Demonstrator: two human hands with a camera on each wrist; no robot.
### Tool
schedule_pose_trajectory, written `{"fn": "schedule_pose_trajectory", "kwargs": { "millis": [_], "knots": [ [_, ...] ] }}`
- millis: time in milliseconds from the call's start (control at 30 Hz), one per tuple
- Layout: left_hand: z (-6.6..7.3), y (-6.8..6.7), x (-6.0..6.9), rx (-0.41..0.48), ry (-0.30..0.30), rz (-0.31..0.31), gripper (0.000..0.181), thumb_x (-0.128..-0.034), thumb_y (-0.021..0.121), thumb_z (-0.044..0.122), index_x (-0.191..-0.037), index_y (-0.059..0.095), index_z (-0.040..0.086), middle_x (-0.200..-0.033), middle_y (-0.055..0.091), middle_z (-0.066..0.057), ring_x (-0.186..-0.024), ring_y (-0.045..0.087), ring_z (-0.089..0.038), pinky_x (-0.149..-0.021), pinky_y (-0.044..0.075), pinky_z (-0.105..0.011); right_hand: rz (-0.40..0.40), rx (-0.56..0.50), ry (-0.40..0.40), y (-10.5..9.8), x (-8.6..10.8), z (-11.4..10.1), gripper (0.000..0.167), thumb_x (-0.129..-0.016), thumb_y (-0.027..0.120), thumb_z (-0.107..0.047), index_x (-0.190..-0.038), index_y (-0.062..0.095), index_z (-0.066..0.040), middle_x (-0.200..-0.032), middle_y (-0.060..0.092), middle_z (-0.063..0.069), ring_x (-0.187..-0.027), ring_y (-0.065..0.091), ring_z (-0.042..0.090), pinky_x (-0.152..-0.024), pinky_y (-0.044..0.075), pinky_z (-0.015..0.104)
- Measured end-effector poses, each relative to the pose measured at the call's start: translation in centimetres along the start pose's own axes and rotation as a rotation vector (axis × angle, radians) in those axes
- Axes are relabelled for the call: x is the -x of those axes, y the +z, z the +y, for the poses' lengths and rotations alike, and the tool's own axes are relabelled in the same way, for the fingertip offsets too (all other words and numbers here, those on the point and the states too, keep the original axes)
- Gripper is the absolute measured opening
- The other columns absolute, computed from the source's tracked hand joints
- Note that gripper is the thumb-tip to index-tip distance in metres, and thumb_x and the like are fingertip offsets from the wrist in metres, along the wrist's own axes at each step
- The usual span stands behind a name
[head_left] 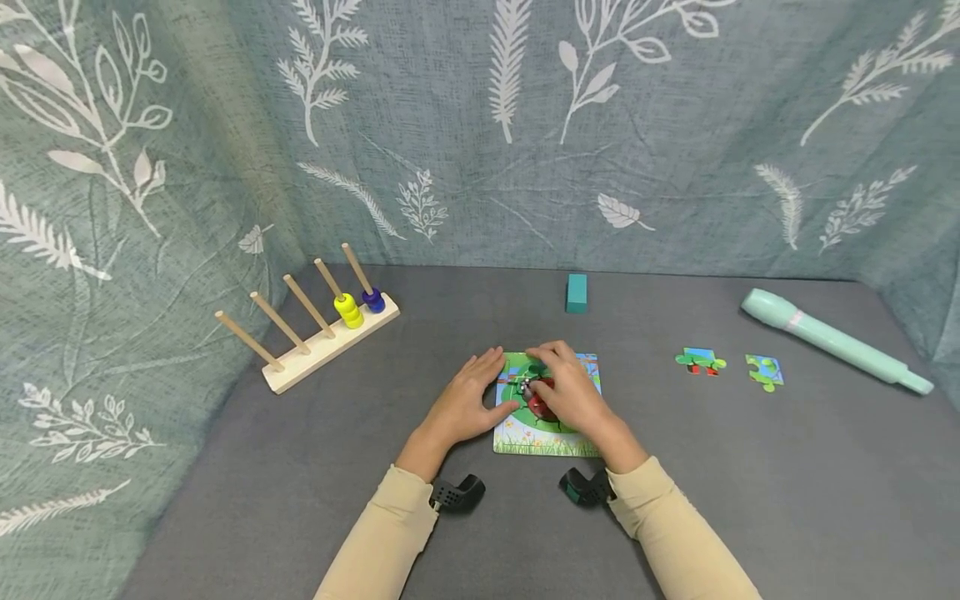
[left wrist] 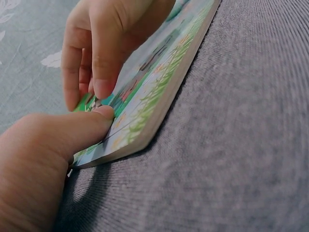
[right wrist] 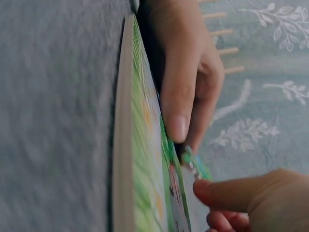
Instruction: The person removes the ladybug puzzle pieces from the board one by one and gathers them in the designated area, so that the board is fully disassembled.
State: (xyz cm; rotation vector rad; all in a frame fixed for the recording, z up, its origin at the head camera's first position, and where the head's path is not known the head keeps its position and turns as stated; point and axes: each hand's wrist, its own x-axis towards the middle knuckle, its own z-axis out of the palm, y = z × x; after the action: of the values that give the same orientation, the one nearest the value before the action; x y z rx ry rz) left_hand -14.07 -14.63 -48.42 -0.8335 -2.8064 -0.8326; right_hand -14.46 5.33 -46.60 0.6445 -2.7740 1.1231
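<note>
"While the straight-fingered left hand (head_left: 467, 398) rests on the colourful rectangular ladybird puzzle board (head_left: 517, 442) on the grey table (head_left: 352, 467), what's the right hand (head_left: 573, 396) doing?"

"Pinching a small green-and-blue jigsaw piece (right wrist: 197, 165) above it — fitting, I'd guess; next needs aligning, then pressing."

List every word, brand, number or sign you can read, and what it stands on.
None can be read in any view.
Puzzle board: pictures only, no lettering seen; hands cover part.
Left loose piece, right loose piece: no lettering seen.
Peg stand, teal block, mint tube: none seen.
Black wrist devices: any marks too small to read.
</note>
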Motion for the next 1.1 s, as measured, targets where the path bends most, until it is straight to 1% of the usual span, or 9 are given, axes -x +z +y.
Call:
{"fn": "schedule_pose_trajectory", "kwargs": {
  "millis": [200, 300, 433, 600, 733, 900, 1100],
  "knots": [
    [0.1, -0.1, 0.1, 0.001, -0.017, -0.007, 0.074, -0.0859, 0.068, 0.038, -0.142, 0.04, -0.001, -0.15, 0.037, -0.016, -0.141, 0.032, -0.028, -0.119, 0.023, -0.045, -0.029, -0.018, 0.022, -1.2, 0.1, 0.1, 0.043, -0.09, 0.064, -0.01, -0.132, 0.054, -0.003, -0.127, 0.048, 0.015, -0.113, 0.052, 0.031, -0.09, 0.051, 0.047],
    [0.0, -0.1, 0.2, -0.001, -0.023, -0.007, 0.074, -0.0859, 0.067, 0.039, -0.142, 0.04, -0.001, -0.15, 0.037, -0.016, -0.141, 0.031, -0.028, -0.119, 0.023, -0.044, -0.032, -0.013, 0.021, -1.9, 0.3, 0.4, 0.044, -0.09, 0.064, -0.01, -0.132, 0.054, -0.003, -0.127, 0.049, 0.015, -0.114, 0.052, 0.031, -0.091, 0.051, 0.048],
    [-0.1, 0.1, 0.2, -0.002, -0.025, -0.01, 0.075, -0.086, 0.067, 0.039, -0.143, 0.04, -0.002, -0.15, 0.036, -0.016, -0.141, 0.031, -0.028, -0.119, 0.023, -0.044, -0.02, 0.0, 0.016, -2.9, 0.6, 1.1, 0.043, -0.089, 0.065, -0.01, -0.13, 0.056, -0.003, -0.125, 0.051, 0.015, -0.112, 0.054, 0.031, -0.09, 0.051, 0.049],
    [-0.2, 0.2, 0.3, -0.006, -0.032, -0.013, 0.076, -0.0856, 0.067, 0.039, -0.143, 0.039, -0.001, -0.15, 0.036, -0.016, -0.141, 0.03, -0.028, -0.12, 0.022, -0.043, -0.014, 0.005, 0.029, -4.1, 1.2, 2.3, 0.042, -0.089, 0.066, -0.008, -0.13, 0.056, -0.002, -0.124, 0.051, 0.016, -0.109, 0.055, 0.033, -0.087, 0.051, 0.049],
    [-0.1, 0.1, 0.3, -0.013, -0.03, -0.016, 0.076, -0.0854, 0.068, 0.038, -0.143, 0.039, -0.001, -0.15, 0.036, -0.016, -0.142, 0.03, -0.027, -0.12, 0.021, -0.042, -0.01, 0.031, 0.052, -5.4, 1.8, 3.4, 0.043, -0.089, 0.064, -0.007, -0.13, 0.055, -0.002, -0.127, 0.051, 0.018, -0.114, 0.053, 0.036, -0.091, 0.049, 0.052],
    [0.0, 0.1, 0.3, -0.001, -0.024, -0.013, 0.075, -0.085, 0.068, 0.037, -0.142, 0.04, -0.002, -0.15, 0.037, -0.016, -0.141, 0.031, -0.028, -0.12, 0.022, -0.043, 0.028, 0.063, 0.08, -7.2, 2.7, 5.1, 0.043, -0.089, 0.064, -0.006, -0.131, 0.055, 0.0, -0.128, 0.05, 0.021, -0.119, 0.049, 0.04, -0.096, 0.044, 0.057],
    [0.2, 0.2, 0.3, -0.007, -0.025, -0.017, 0.075, -0.0852, 0.068, 0.038, -0.143, 0.04, -0.001, -0.15, 0.037, -0.016, -0.141, 0.031, -0.028, -0.12, 0.022, -0.043, 0.053, 0.068, 0.123, -9.1, 3.7, 7.2, 0.042, -0.09, 0.061, -0.003, -0.131, 0.053, 0.002, -0.131, 0.048, 0.023, -0.124, 0.044, 0.042, -0.1, 0.039, 0.06]
  ]
}}
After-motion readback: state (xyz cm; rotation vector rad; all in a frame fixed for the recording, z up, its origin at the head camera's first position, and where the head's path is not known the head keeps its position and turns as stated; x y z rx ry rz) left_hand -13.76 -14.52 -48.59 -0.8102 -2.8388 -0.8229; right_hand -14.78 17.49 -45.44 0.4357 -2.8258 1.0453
